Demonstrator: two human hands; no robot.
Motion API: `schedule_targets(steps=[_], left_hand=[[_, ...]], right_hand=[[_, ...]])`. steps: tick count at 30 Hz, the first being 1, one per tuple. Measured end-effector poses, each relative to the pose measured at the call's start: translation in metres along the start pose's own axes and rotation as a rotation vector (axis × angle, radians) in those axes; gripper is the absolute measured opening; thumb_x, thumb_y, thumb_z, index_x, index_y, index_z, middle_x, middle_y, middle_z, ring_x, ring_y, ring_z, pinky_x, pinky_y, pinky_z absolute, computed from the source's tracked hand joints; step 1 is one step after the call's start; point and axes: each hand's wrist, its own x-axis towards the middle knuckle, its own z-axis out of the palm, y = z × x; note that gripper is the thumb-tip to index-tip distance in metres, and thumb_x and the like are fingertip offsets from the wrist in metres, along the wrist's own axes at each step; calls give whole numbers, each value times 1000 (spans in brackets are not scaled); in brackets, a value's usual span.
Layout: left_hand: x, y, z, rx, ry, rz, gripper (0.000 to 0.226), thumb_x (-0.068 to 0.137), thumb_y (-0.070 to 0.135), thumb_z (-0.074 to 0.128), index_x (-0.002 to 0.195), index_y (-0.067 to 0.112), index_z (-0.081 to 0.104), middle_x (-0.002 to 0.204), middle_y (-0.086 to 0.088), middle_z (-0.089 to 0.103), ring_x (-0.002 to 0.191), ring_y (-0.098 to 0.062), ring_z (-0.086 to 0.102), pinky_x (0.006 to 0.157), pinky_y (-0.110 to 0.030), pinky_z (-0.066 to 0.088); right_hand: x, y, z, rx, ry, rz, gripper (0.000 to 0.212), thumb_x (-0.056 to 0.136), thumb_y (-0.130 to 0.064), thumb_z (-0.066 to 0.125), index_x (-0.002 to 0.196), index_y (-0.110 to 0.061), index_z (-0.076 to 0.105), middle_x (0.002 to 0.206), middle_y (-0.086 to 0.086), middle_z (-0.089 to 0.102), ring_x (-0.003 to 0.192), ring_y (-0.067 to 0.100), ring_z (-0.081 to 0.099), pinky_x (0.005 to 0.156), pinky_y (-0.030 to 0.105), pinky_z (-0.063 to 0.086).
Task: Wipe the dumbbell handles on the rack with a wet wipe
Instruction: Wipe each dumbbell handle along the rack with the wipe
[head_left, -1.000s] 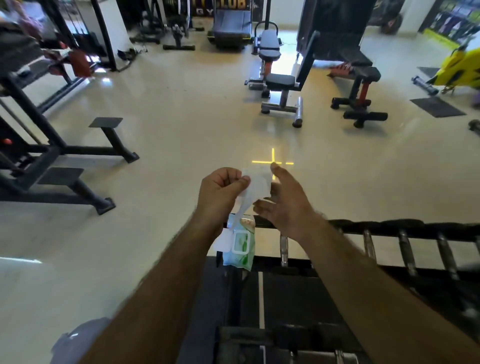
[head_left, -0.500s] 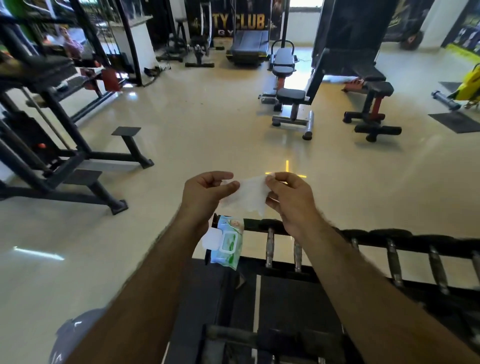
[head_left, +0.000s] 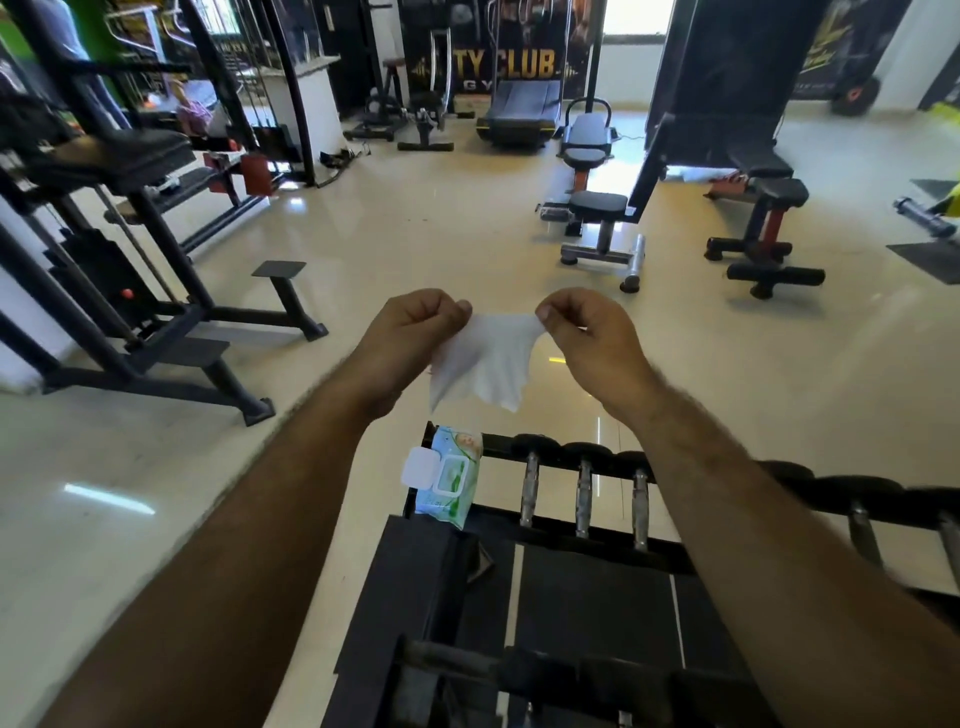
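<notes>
While the wipes pack (head_left: 448, 477) sat lid-open on the rack (head_left: 550, 587) beside three dumbbell handles (head_left: 583, 496), left hand (head_left: 410, 338) and right hand (head_left: 592, 338) each pinched the spread wet wipe (head_left: 485, 364) above them.

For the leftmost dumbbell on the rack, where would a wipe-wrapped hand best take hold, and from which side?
A judgement: take the bare metal handle at its middle, coming down from above. It lies level across the rack, pointing away from the person, its top open between the black heads. The wipes pack crowds its left side, the next handle its right. Both hands, left hand and right hand, pinch the wet wipe.
</notes>
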Motion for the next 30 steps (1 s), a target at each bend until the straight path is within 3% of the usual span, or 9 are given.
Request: schedule_targets(steps=[3, 6, 8, 12, 14, 17, 20, 24, 30], left_hand=[[-1, 16, 10, -81, 35, -11, 41, 108, 37, 58, 86, 2, 56, 81, -15, 50, 72, -25, 43, 61, -32, 37], [1, 25, 14, -178, 85, -81, 37, 107, 42, 59, 95, 6, 61, 88, -17, 55, 79, -28, 51, 71, -40, 47], [5, 21, 12, -203, 140, -171, 48, 104, 46, 61, 105, -1, 64, 95, -19, 63, 86, -31, 60, 78, -48, 56], [3, 9, 5, -365, 149, -293, 34, 103, 37, 66, 111, 4, 68, 96, -14, 73, 84, -26, 70, 75, -36, 58], [-4, 4, 2, -477, 75, -324, 20, 98, 17, 71, 114, 6, 66, 102, -14, 73, 83, -23, 73, 71, -31, 61], [-12, -6, 1, -511, 45, -339, 51, 86, -10, 72, 133, 4, 59, 122, -20, 71, 95, -28, 75, 77, -36, 64], [-14, -8, 5, -495, 55, -320, 59, 84, -17, 71, 138, 0, 56, 120, -21, 71, 96, -29, 76, 79, -37, 64], [-17, -3, -1, -225, 67, -52, 58, 86, -16, 72, 139, 7, 63, 113, -17, 77, 106, -30, 73, 87, -36, 63], [-34, 22, -5, -16, -18, 424, 51, 93, -18, 63, 140, 3, 56, 103, -10, 79, 103, -23, 76, 93, -35, 60]], right_hand=[[-3, -14, 5, 359, -97, 234, 14, 107, -37, 66, 106, -23, 65, 109, 0, 72, 103, 18, 68, 104, 44, 56], [-15, -24, 6, 783, -312, 478, 66, 89, -49, 79, 131, -5, 57, 112, 15, 74, 97, 30, 75, 89, 47, 63], [-26, -27, 6, 839, -394, 522, 63, 92, -27, 81, 141, 3, 57, 113, 16, 74, 94, 30, 76, 77, 42, 64], [-30, -25, 9, 918, -315, 616, 43, 95, 3, 72, 137, 2, 63, 122, 20, 76, 96, 30, 78, 79, 40, 66], [-28, -20, 9, 940, -266, 638, 52, 91, 2, 75, 142, 3, 60, 129, 24, 74, 96, 31, 78, 76, 38, 66], [-27, -15, 5, 930, -200, 629, 78, 77, 1, 86, 148, 0, 52, 127, 24, 74, 96, 31, 77, 71, 37, 65], [-30, -19, 3, 878, -183, 594, 86, 70, 12, 86, 145, -8, 48, 126, 24, 72, 94, 32, 77, 68, 39, 64], [-34, -24, 2, 681, -110, 392, 87, 77, 22, 79, 149, -18, 51, 114, 20, 75, 101, 32, 76, 75, 41, 64], [-34, -21, 1, 773, -66, 117, 79, 90, 30, 55, 149, -22, 57, 86, 3, 76, 98, 24, 72, 89, 39, 62]])
